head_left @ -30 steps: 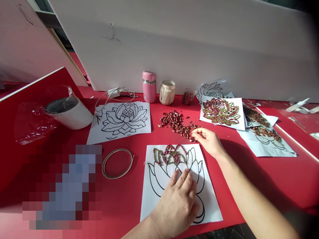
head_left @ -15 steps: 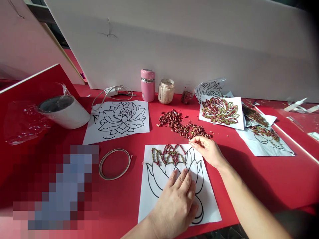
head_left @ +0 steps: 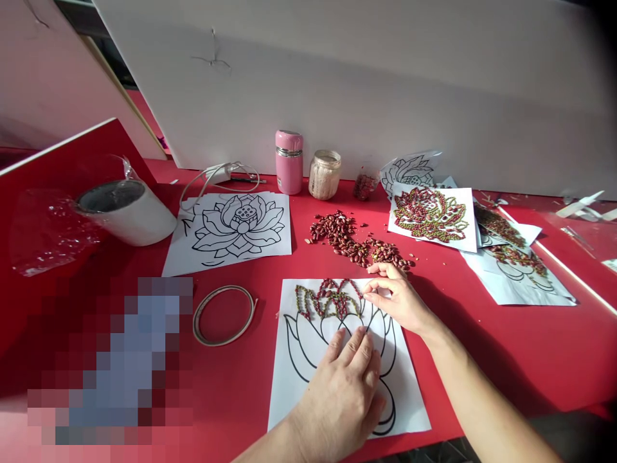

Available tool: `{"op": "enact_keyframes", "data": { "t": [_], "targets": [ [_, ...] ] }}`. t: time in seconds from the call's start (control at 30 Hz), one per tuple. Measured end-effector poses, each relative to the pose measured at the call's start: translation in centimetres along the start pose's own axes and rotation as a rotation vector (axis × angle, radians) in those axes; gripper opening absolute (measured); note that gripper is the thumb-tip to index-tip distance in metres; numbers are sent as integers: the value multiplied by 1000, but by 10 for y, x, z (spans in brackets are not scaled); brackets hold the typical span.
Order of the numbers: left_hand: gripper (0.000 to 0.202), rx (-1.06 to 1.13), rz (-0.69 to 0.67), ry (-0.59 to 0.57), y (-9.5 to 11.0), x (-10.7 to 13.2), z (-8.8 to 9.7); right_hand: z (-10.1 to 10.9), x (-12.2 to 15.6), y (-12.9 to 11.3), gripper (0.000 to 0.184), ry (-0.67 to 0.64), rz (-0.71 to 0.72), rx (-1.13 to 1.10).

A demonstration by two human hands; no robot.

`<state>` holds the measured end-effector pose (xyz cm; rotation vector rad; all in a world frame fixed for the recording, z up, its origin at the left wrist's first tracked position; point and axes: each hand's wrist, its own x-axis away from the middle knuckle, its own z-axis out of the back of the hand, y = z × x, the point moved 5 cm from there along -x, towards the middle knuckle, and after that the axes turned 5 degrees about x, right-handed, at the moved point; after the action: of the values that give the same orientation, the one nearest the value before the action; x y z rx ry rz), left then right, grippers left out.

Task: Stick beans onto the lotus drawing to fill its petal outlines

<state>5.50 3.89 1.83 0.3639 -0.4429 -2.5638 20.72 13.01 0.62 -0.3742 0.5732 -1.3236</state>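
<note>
My left hand (head_left: 340, 392) lies flat on a white paper (head_left: 289, 405) printed with a black lotus outline, its fingers stretched out. Red and green beans (head_left: 332, 299) follow the lines of the upper petals, left of centre. At the sheet's upper right, my right hand (head_left: 398, 299) has its thumb and a finger pinched close to the end of the bean line, another finger raised. Whatever is between those fingertips is too small to make out. Just beyond that hand lies a loose pile of reddish-brown beans (head_left: 351, 241).
Behind stand a pink flask (head_left: 289, 164), a glass jar (head_left: 324, 175) and a small bag of beans (head_left: 365, 184). Lotus printouts (head_left: 241, 225) and a tape ring (head_left: 224, 315) lie left, near a white roll (head_left: 139, 215). A bean-covered lotus picture (head_left: 434, 218) rests at right.
My right hand has come from the near edge of the bean pile down and slightly left, onto the paper's upper part. My left hand stays in place. The view has shifted slightly.
</note>
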Motion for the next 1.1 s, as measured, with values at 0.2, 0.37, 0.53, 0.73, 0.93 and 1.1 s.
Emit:
{"op": "enact_keyframes", "data": {
  "t": [0.2, 0.37, 0.53, 0.73, 0.93, 1.1],
  "targets": [
    [42, 6, 4, 11, 0, 0, 1, -3, 0, 1, 13, -9, -23, -40],
    [43, 8, 3, 11, 0, 1, 1, -5, 1, 2, 14, -26, -34, -94],
    [45, 6, 0, 4, 0, 1, 1, -5, 1, 1, 14, -27, -31, -99],
    [44, 6, 0, -8, 0, 1, 0, -5, 0, 2, 12, -40, -46, -93],
    [43, 8, 1, -6, 0, 1, 1, -3, 0, 2, 12, -49, -73, -128],
    [43, 8, 7, 8, 0, 0, 2, 4, 0, 1, 13, -16, -71, -101]
  ]
}}
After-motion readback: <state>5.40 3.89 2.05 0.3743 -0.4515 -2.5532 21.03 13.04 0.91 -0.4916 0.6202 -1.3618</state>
